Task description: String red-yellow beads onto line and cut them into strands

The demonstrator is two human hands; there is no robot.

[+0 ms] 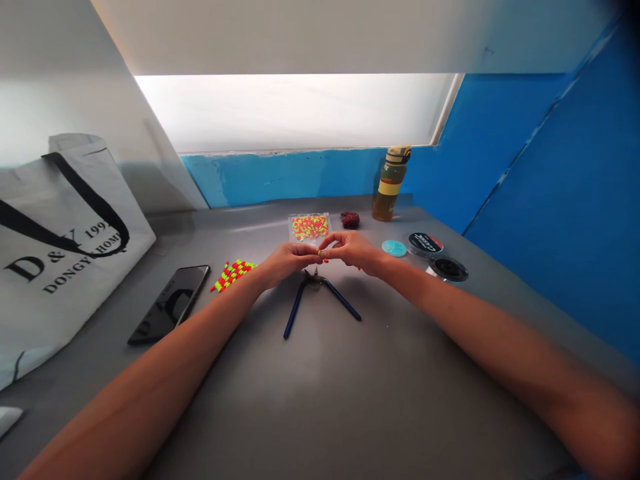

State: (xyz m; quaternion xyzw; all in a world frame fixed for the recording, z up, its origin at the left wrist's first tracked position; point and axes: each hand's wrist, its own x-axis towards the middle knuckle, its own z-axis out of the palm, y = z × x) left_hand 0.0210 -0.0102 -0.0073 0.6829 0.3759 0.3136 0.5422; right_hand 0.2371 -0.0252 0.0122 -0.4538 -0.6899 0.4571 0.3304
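My left hand (287, 263) and my right hand (349, 251) meet at the fingertips over the middle of the table. Between them is a tiny yellow-green bead (319, 253), pinched by both; any line through it is too fine to make out. Just below my hands lie blue-handled pliers (315, 283), handles spread towards me. A clear bag (310, 228) of small red and yellow-green beads lies behind my fingers. Left of my left hand is a patch of red and yellow-green bead strands (234, 275). A few red bits show under my right hand.
On the left are a black phone (170, 303) and a large white bag (75, 240) with black straps. A drink bottle (391, 185) stands at the back right, near a dark red bundle (350, 219). Round spools (425, 243) and a turquoise disc (394, 248) lie on the right.
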